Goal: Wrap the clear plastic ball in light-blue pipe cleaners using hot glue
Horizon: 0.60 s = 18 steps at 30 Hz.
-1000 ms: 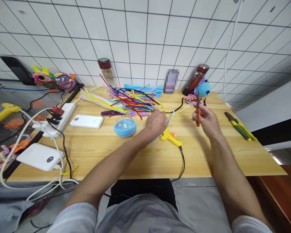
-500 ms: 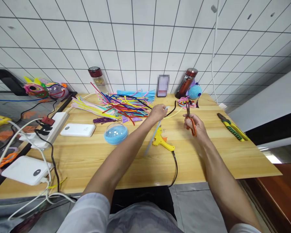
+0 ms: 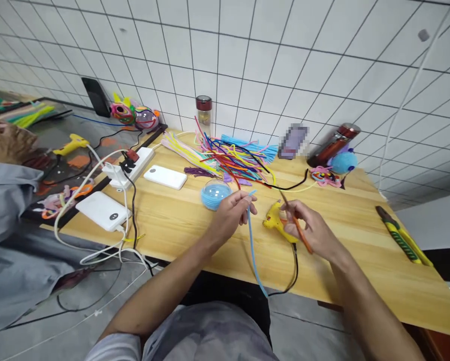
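Observation:
A light blue pipe cleaner (image 3: 252,245) is pinched in my left hand (image 3: 237,208); its long end hangs down to the table's front edge and a short tip sticks up past the fingers. My right hand (image 3: 305,225) is closed on orange-handled scissors (image 3: 302,234), their blades pointing up and left. Between and below the hands lies a yellow glue gun (image 3: 277,223), partly behind the right hand. Left of my left hand sits a clear dome with blue coils (image 3: 214,194). A pile of coloured pipe cleaners (image 3: 236,158) lies behind.
Pliers (image 3: 401,233) lie at the right. A red flask (image 3: 333,145), a phone (image 3: 293,141) and a glass bottle (image 3: 204,110) stand at the back. White power banks (image 3: 165,177), a power strip (image 3: 135,168) and cables are at left. Another person's hand (image 3: 9,143) shows at far left.
The view has turned left, bringing another person into sight. My left hand has drawn the blue pipe cleaner back towards me. The scissors have tilted and my hands are nearer each other.

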### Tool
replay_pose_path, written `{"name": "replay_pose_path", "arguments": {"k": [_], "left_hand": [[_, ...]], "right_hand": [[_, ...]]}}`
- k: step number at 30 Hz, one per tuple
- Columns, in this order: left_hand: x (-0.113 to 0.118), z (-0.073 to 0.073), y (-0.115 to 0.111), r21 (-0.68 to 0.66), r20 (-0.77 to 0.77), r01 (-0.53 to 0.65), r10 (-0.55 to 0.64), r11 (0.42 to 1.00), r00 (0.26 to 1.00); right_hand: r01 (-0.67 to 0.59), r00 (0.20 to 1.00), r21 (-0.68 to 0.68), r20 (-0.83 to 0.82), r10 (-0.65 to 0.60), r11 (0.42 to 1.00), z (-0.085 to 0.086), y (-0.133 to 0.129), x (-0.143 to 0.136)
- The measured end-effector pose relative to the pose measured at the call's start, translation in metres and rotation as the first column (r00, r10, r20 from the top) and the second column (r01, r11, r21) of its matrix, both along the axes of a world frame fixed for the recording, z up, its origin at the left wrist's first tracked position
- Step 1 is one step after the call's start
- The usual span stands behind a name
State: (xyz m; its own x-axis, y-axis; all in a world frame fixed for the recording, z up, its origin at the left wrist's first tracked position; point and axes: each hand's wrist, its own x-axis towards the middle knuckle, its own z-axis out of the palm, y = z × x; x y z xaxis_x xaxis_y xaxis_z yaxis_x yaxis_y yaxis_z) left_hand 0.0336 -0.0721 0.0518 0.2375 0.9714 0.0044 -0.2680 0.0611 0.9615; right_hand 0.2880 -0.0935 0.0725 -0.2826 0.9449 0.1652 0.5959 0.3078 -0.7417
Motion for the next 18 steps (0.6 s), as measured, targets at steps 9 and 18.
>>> {"name": "replay_pose_path", "arguments": {"k": [9, 18], "left_hand": [[-0.011, -0.007, -0.008, -0.009, 0.062, 0.005, -0.005, 1.0, 0.998], [-0.033, -0.02, -0.025, 0.146, -0.059, -0.205, 0.215, 0.968, 0.975]], "right_hand": [[-0.122, 0.952, 0.101, 0.294, 0.088, 0.987, 0.014, 0.01, -0.054], [-0.14, 0.949, 0.068, 0.293, 0.115, 0.988, 0.018, 0.018, -0.064]]}}
